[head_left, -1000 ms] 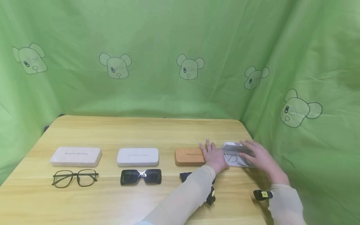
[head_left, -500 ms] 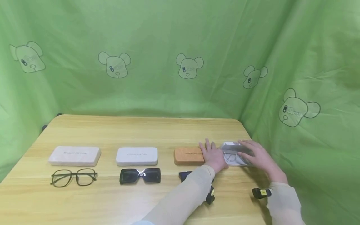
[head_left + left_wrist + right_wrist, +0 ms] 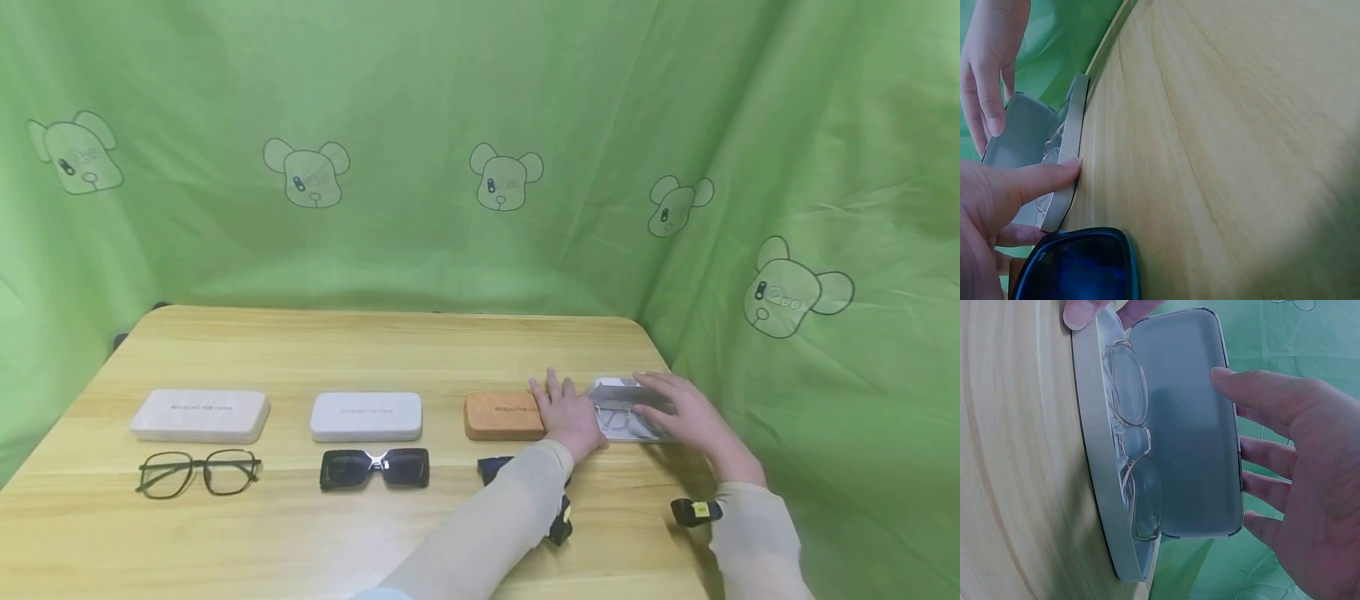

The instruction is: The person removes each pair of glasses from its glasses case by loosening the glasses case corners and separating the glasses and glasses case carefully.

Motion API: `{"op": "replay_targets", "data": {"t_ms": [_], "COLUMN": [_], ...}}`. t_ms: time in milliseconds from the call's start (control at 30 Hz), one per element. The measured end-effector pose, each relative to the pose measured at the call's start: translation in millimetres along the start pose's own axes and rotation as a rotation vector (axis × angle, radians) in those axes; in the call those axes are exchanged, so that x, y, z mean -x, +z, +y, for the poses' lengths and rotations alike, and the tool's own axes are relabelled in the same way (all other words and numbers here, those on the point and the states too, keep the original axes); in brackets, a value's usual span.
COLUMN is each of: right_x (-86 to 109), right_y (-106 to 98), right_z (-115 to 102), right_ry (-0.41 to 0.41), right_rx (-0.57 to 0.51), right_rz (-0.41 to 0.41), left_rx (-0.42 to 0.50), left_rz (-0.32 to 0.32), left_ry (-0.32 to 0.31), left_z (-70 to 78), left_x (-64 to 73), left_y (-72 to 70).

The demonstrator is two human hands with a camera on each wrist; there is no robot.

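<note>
At the table's right side lies a pale grey glasses case, its lid raised. Wire-framed glasses rest inside, their lenses facing the lid. My left hand grips the left end of the case, the thumb lying along its front wall, other fingers spread over the orange case's end. My right hand holds the lid by its edge, thumb on the inner face and the fingers behind it. Dark sunglasses are partly covered by my left forearm.
An orange case, a white case and a pale pinkish case stand closed in a row leftward. Black sunglasses and black-framed eyeglasses lie before the left two. A green curtain surrounds the table.
</note>
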State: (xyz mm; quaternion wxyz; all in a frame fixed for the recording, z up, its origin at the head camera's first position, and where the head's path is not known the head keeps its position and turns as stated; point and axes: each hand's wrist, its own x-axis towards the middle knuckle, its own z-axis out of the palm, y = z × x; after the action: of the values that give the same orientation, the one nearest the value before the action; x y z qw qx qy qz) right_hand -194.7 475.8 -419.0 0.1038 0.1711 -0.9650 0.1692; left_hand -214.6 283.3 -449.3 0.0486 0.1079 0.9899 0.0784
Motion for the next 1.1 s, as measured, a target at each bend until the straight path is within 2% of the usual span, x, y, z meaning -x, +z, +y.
{"op": "replay_targets", "data": {"t_ms": [267,467,733,967,1100], "right_x": [3.8,7.2,13.3,17.5,19.8], "right_y": [-2,-6,-4,1,5], "right_z": [-5,-14,-17,-21,-21], "right_ry": [0.027,0.040,0.020,-0.018,-0.008], "right_rx": [-0.006,0.002,0.009,0.023,0.025], "right_rz": [0.001,0.042,0.123,0.149,0.128], "left_rx": [0.000,0.002,-0.020,-0.027,-0.023], "left_rz": [0.000,-0.004,-0.026,-0.014,-0.005], "left_ry": [0.002,-0.009,-0.012,-0.003,-0.006], "left_z": [-0.3,-0.1,0.4,-0.2,-0.5], "left_x": [0.8,1.5,-2.4,-2.3,-0.1], "left_y": [1.0,-0.5,1.0,1.5,1.5]}}
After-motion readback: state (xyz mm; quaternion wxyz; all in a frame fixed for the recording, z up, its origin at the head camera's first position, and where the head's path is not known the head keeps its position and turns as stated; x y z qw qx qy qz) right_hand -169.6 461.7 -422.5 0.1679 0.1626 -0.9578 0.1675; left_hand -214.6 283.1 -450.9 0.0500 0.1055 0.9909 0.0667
